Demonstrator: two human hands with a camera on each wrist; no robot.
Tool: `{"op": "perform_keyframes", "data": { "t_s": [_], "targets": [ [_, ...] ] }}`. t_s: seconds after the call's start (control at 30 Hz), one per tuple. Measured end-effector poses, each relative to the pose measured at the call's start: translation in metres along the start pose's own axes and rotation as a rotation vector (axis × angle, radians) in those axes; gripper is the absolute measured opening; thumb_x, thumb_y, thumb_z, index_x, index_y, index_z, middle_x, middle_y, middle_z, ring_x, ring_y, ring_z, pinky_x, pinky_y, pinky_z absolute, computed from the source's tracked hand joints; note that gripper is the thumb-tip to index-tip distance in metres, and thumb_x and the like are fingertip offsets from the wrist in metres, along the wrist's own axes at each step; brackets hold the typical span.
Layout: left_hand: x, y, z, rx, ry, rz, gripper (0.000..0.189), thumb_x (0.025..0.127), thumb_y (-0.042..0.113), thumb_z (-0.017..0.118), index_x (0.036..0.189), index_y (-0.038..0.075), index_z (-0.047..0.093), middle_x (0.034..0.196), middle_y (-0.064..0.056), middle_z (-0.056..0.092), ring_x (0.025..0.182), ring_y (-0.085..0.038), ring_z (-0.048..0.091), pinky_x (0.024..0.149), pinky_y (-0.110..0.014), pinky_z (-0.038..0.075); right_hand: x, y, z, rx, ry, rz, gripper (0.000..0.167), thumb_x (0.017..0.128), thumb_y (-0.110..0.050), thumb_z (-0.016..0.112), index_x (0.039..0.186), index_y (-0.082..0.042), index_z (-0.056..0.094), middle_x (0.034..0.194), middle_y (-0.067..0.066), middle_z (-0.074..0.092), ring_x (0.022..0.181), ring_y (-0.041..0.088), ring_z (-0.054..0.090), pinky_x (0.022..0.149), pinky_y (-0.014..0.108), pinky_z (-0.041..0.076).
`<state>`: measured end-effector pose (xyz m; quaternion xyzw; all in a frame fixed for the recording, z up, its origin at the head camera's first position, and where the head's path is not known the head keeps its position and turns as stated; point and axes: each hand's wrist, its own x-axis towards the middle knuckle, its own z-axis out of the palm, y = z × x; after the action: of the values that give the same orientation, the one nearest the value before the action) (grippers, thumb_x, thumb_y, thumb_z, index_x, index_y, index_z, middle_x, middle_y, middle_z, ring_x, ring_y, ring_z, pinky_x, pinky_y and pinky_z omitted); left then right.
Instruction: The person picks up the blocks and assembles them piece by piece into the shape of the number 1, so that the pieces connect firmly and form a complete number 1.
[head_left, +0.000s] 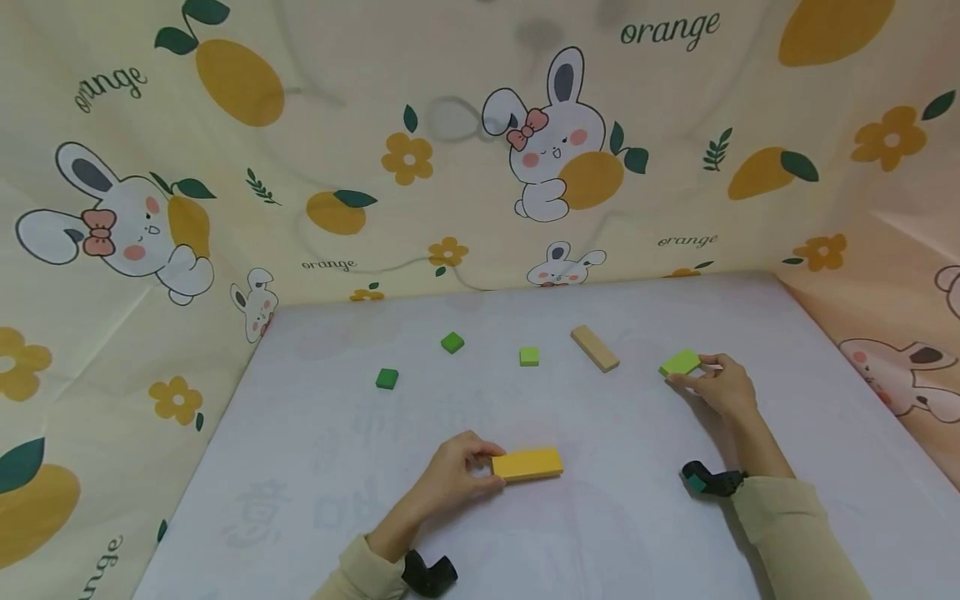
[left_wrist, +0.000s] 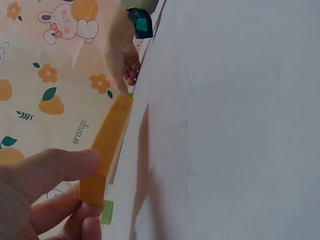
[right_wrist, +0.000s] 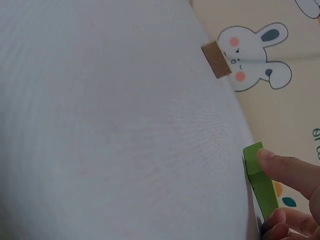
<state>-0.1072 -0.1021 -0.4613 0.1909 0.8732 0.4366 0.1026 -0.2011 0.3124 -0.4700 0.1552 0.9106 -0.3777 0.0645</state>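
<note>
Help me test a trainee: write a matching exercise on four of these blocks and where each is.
1. yellow block
2. tan block
3. small light-green block
4. larger light-green block

A. between a dark green block and the tan block
B. in the right hand
C. between the two light-green blocks
D. in the left hand

Pairs: 1-D, 2-C, 3-A, 4-B

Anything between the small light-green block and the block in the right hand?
Yes: the tan block lies between them, seen in the head view.
</note>
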Motion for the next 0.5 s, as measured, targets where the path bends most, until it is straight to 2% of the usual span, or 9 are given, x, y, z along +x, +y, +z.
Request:
{"op": "perform_keyframes", "data": {
  "t_s": [0.33,0.43,0.5],
  "targets": [
    [-0.001,0.003,0.009,0.016,-0.039,0.056,0.030,0.074,0.011,0.080,0.103,0.004,0.073,0.084,-0.010,0.061,0.079,-0.010,0.050,0.070,-0.017,0.041,0.001,0.001,-0.001,0.003,-0.002,0.003,0.089,0.085,-0.049,0.067,0.143,0.009,0.031,0.131,0.035,0.047,0.097,0.032,0.051,0.065,0.021,0.041],
    [0.000,0.004,0.011,0.034,-0.062,0.046,0.031,0.075,0.011,0.080,0.104,0.005,0.073,0.085,-0.008,0.061,0.079,-0.010,0.049,0.071,-0.016,0.040,0.000,0.001,-0.002,0.006,-0.004,0.001,0.089,0.085,-0.049,0.066,0.143,0.009,0.031,0.133,0.036,0.046,0.099,0.034,0.052,0.066,0.021,0.040],
    [-0.001,0.005,0.012,0.036,-0.089,0.008,0.031,0.075,0.013,0.080,0.104,0.006,0.073,0.086,-0.006,0.061,0.079,-0.008,0.049,0.071,-0.015,0.040,-0.001,0.001,-0.001,0.006,-0.014,0.002,0.089,0.085,-0.049,0.066,0.143,0.009,0.031,0.134,0.037,0.045,0.101,0.035,0.052,0.067,0.022,0.041]
  ]
}}
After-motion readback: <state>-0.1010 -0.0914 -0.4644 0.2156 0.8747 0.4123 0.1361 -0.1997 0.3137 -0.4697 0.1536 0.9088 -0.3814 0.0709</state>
